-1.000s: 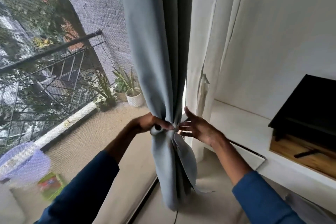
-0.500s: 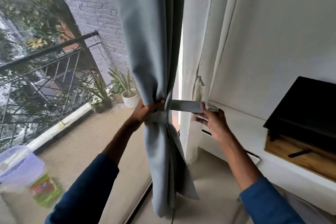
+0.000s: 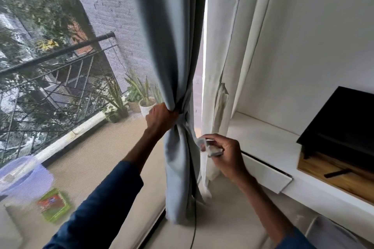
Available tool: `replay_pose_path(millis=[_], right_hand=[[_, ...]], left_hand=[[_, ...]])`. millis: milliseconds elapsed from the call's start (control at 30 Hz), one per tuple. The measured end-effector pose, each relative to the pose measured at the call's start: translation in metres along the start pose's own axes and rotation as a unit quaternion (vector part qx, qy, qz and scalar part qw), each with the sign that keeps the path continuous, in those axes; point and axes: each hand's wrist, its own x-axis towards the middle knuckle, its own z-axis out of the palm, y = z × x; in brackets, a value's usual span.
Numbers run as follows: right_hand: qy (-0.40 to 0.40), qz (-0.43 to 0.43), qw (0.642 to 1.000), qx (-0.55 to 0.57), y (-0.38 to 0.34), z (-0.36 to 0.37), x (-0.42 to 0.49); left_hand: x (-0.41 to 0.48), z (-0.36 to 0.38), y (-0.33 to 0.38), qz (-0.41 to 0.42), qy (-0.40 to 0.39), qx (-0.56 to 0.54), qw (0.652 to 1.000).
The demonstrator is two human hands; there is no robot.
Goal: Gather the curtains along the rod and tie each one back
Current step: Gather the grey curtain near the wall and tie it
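Note:
A pale blue-grey curtain (image 3: 168, 46) hangs bunched into a narrow column in front of the window. My left hand (image 3: 160, 118) grips the gathered folds at waist height, where the fabric is pinched in. A tie-back strip (image 3: 204, 145) of the same cloth runs from that bunch to the right. My right hand (image 3: 224, 152) holds the loose end of the strip, fingers curled round it, a little right of and below the curtain. A second, cream curtain (image 3: 220, 56) hangs against the wall just to the right.
A white ledge (image 3: 269, 143) runs along the right wall with a black box (image 3: 342, 123) on a wooden board (image 3: 344, 180). Beyond the mesh window lie a balcony railing (image 3: 56, 54), potted plants (image 3: 141, 99) and a lilac bucket (image 3: 22, 176).
My right hand has pulled the tie-back strip out to the right, then dropped lower with its end bunched in the fingers. My left hand has stayed gripping the gathered curtain.

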Motion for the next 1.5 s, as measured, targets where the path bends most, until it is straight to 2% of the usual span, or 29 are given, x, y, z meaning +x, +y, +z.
replay_pose_path(millis=[133, 267, 333, 433, 533, 600, 700, 800, 900, 967, 1033, 1167, 1267, 1333, 1400, 1433, 1500], right_hand=[[-0.027, -0.052, 0.996, -0.067, -0.012, 0.019, 0.000], [-0.004, -0.058, 0.993, -0.105, -0.027, 0.029, 0.006], [-0.005, -0.013, 0.998, -0.058, -0.036, 0.029, 0.012], [0.017, 0.053, 0.994, 0.095, -0.049, 0.027, 0.032], [0.054, 0.061, 0.989, 0.124, -0.062, 0.026, 0.057], [0.060, 0.020, 0.996, 0.060, -0.070, 0.027, 0.071], [0.051, -0.101, 0.979, -0.167, -0.068, 0.030, 0.086], [-0.007, -0.090, 0.928, -0.360, -0.066, 0.039, 0.088], [-0.076, -0.059, 0.849, -0.519, -0.077, 0.048, 0.083], [-0.127, -0.044, 0.800, -0.584, -0.091, 0.049, 0.083], [-0.179, -0.015, 0.776, -0.604, -0.101, 0.048, 0.083], [-0.306, 0.115, 0.790, -0.518, -0.119, 0.037, 0.101], [-0.366, 0.210, 0.778, -0.466, -0.118, 0.029, 0.125], [-0.353, 0.217, 0.765, -0.493, -0.109, 0.029, 0.132], [-0.310, 0.184, 0.761, -0.540, -0.100, 0.036, 0.127], [-0.276, 0.156, 0.767, -0.559, -0.093, 0.040, 0.122], [-0.192, 0.093, 0.802, -0.558, -0.081, 0.048, 0.112]], left_hand=[[-0.004, 0.000, 0.007, 0.004, -0.021, 0.108, 0.994], [-0.008, 0.000, 0.010, -0.031, -0.074, 0.017, 0.997], [-0.009, 0.001, 0.008, -0.043, -0.102, -0.030, 0.993], [-0.011, -0.002, 0.011, -0.041, -0.158, -0.062, 0.985], [-0.016, -0.006, 0.015, -0.035, -0.204, -0.030, 0.978], [-0.018, -0.002, 0.016, -0.027, -0.229, -0.035, 0.973], [-0.018, 0.004, 0.015, -0.005, -0.240, -0.062, 0.969], [-0.018, 0.008, 0.011, -0.002, -0.233, -0.113, 0.966], [-0.020, 0.007, 0.007, -0.015, -0.244, -0.169, 0.955], [-0.022, 0.007, 0.004, -0.012, -0.263, -0.199, 0.944], [-0.026, 0.007, 0.001, 0.000, -0.275, -0.217, 0.937], [-0.031, 0.005, 0.000, 0.004, -0.291, -0.257, 0.922], [-0.037, 0.003, 0.001, 0.000, -0.296, -0.292, 0.910], [-0.040, 0.004, 0.003, -0.002, -0.285, -0.302, 0.910], [-0.041, 0.006, 0.003, 0.005, -0.265, -0.301, 0.916], [-0.041, 0.006, 0.003, 0.005, -0.252, -0.300, 0.920], [-0.040, 0.007, 0.000, 0.001, -0.227, -0.295, 0.928]])
